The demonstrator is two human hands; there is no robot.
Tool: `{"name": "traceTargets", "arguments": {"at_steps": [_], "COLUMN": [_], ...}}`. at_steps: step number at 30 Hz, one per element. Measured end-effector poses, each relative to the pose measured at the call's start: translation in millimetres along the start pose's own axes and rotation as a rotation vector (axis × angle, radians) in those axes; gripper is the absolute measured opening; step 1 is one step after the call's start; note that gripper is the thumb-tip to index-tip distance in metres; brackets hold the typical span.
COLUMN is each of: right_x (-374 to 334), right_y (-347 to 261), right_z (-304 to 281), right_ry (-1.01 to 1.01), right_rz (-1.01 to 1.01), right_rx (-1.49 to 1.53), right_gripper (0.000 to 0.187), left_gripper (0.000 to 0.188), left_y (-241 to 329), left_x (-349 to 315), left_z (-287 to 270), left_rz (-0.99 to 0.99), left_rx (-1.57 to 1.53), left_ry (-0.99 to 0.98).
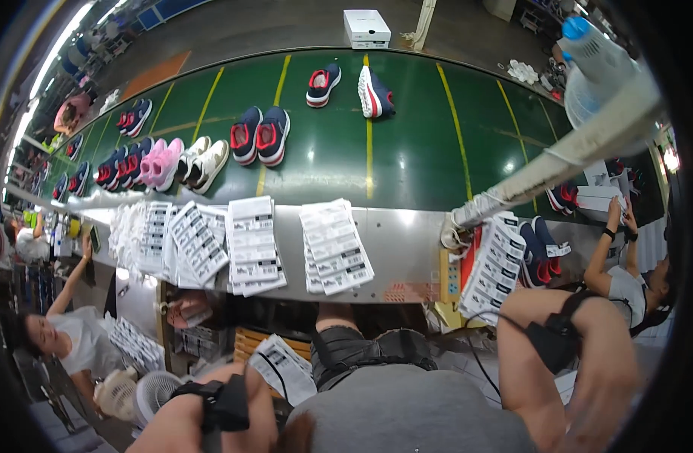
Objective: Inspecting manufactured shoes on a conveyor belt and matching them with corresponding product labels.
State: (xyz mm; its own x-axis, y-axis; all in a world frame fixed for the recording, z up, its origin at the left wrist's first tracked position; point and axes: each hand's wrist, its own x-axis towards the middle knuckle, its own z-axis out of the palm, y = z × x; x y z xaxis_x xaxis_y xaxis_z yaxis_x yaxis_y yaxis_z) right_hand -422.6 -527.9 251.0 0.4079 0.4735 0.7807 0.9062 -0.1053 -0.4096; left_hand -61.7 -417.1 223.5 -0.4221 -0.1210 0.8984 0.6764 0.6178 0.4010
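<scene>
Label sheets [252, 240] line the near table [407, 253], probably for reach; left hand [177, 423] and right hand [609, 381]: fingers' spread I cannot tell.

Sneakers [277, 148] on green belt [414, 151]

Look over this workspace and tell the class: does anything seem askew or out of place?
On the green worktable, one navy shoe lies tipped on its side, sole showing: odd, because the neighbouring shoe to its left stands upright. Nearer, some label sheets overlap at uneven angles.
</scene>
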Motion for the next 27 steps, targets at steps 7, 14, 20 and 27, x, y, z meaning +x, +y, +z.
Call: {"name": "traceTargets", "arguments": {"at_steps": [7, 14, 20, 27], "right_x": [-285, -542, -501, -435], "right_y": [241, 330, 434, 474], "right_z": [-93, -194, -252, -264], "right_ry": [1.06, 1.351, 0.859, 0.332], "right_rz": [1.669, 2.239, 2.06, 2.28], "right_rx": [-0.318, -1.066, -1.087, -1.119], "right_gripper": [0.06, 0.112, 0.083, 0.076], "left_gripper": [0.046, 0.052, 0.048, 0.05], "left_y": [-117, -113, -149, -266], "left_x": [-219, -314, -316, -302], "left_z": [-54, -80, -201, -329], "left_rz": [-1.733, -2.108, -1.948, -1.647], "left_rx": [0.417, 0.301, 0.527, 0.845], "left_ry": [0.832, 0.228, 0.415, 0.498]}}
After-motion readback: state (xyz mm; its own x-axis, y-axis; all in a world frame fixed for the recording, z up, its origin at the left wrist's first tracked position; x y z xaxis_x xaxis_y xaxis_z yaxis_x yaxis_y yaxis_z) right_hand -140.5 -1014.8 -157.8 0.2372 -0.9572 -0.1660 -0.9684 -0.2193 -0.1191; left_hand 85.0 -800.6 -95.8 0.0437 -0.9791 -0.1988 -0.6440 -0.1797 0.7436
